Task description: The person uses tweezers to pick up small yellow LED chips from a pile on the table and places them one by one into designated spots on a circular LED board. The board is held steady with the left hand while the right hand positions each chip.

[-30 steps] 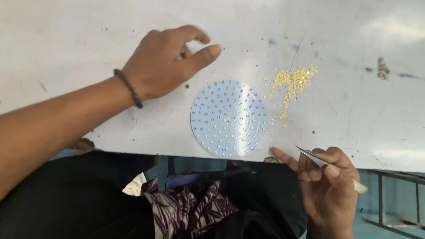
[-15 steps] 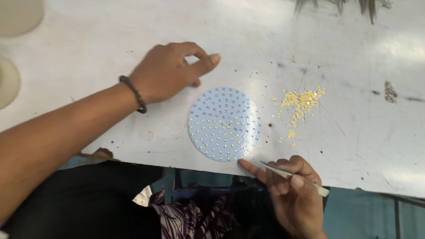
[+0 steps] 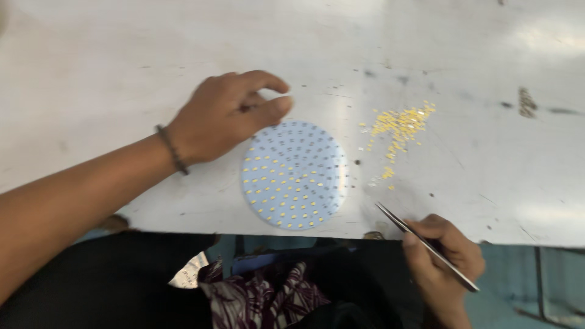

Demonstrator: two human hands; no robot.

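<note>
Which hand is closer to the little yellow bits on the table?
The right hand. It holds tweezers just below the pile of yellow bits, with the tips pointing up toward it. The left hand rests farther away, beyond the round white disc.

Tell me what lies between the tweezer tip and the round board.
In the head view, only bare white table lies between the tweezers in the right hand and the round board. The yellow chips lie farther up.

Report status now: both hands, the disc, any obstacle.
Left hand rests at round white dotted disc. Right hand grips metal tweezers. Small yellow chips lie beside disc.
</note>
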